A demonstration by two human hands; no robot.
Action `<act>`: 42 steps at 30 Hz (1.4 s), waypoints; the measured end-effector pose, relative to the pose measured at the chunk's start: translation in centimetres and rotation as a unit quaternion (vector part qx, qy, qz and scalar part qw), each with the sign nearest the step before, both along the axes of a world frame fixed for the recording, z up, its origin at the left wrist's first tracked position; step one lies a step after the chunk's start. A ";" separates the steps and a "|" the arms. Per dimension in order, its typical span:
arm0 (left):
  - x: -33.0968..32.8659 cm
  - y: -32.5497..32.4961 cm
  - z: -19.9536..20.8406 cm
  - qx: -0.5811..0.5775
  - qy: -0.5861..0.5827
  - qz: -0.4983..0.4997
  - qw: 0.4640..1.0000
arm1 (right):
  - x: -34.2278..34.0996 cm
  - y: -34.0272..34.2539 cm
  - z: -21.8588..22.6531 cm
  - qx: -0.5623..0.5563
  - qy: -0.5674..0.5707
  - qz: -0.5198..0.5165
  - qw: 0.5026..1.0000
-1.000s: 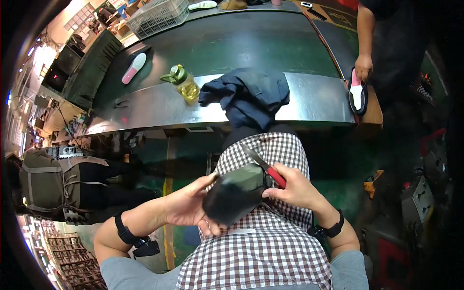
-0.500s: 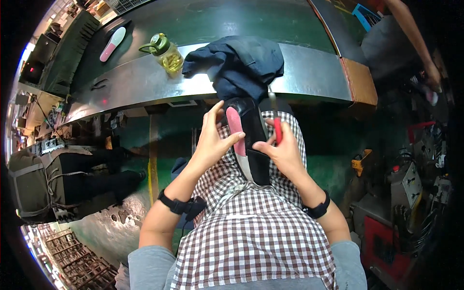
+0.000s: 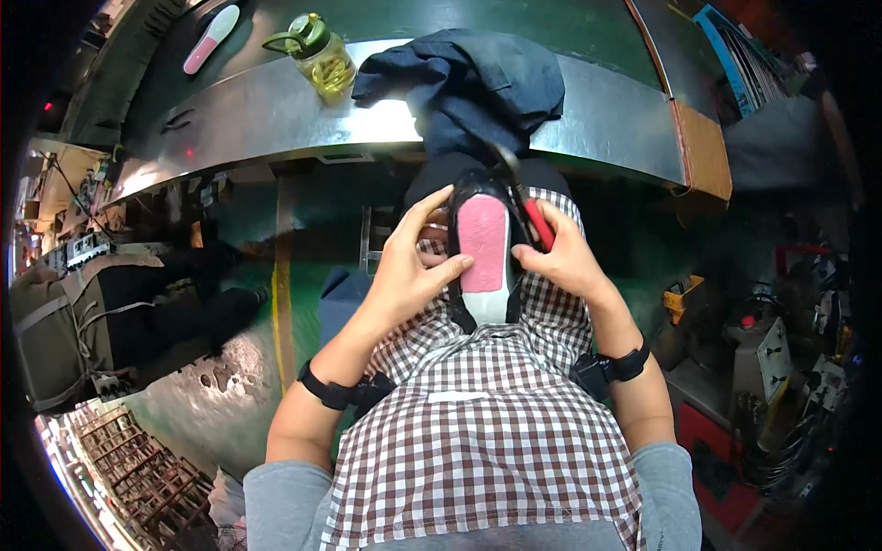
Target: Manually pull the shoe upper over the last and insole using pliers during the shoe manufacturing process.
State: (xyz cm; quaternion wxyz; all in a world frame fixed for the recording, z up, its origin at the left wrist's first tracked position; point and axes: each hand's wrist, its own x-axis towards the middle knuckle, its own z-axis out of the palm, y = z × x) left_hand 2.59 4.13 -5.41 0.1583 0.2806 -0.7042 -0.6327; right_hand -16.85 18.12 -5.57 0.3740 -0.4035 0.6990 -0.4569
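Observation:
On my lap lies a black shoe upper (image 3: 463, 312) with its underside turned up, showing a pink and white insole (image 3: 484, 243). My left hand (image 3: 413, 253) grips the shoe's left side, its thumb pressed on the pink part near the edge. In my right hand (image 3: 568, 255) is a red-handled tool (image 3: 539, 225). Its dark metal head is blurred beside the toe, so its exact kind is unclear. The right thumb lies against the shoe's right edge.
A metal-edged bench (image 3: 257, 129) stands ahead, bearing a dark blue cloth (image 3: 478, 83), a green-lidded bottle (image 3: 322, 60) and another pink and white insole (image 3: 211, 39). Cardboard (image 3: 703, 151) wraps the bench's right corner. At right is a grey machine box (image 3: 761, 358); at left, a metal rack (image 3: 138, 464).
The shoe has rolled so that its pink insole faces up between my hands. The red-handled tool's head has tilted left toward the toe. The view has shifted slightly.

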 end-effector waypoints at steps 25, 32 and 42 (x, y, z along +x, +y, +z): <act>-1.2 -2.1 0.7 -0.178 0.034 -0.026 0.983 | 1.6 0.3 1.0 -0.040 -0.033 -0.097 0.994; -4.6 -6.5 1.2 -0.219 0.062 -0.155 0.961 | -1.0 -3.3 2.1 -0.055 0.106 -0.078 0.990; -6.3 -7.2 0.9 -0.318 0.075 -0.163 0.931 | -1.9 -4.7 1.8 -0.062 0.199 -0.078 0.975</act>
